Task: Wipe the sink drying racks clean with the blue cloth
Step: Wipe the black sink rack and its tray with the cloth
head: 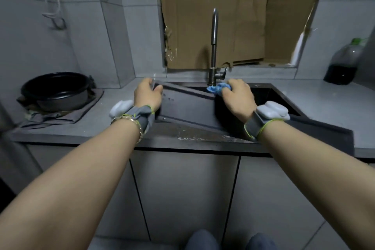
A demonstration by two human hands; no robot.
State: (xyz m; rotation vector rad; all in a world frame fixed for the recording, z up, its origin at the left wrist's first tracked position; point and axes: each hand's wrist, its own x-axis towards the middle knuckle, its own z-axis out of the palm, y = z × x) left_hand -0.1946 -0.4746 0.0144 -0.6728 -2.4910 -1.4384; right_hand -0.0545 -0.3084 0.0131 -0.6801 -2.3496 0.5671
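A dark flat drying rack (188, 105) lies tilted over the left part of the black sink (269, 95), its far left corner lifted. My left hand (147, 95) grips that raised far corner. My right hand (238, 95) holds a bunched blue cloth (216, 88) and presses it on the rack's far right edge, close to the base of the tap (214, 46). The rack's near edge rests on the wet front rim of the sink.
A black pot (55, 91) stands on a grey cloth on the counter at the left. A dark bottle with a green cap (345, 63) stands at the right back. Cardboard (213, 28) covers the window behind the tap. Grey cabinet doors are below.
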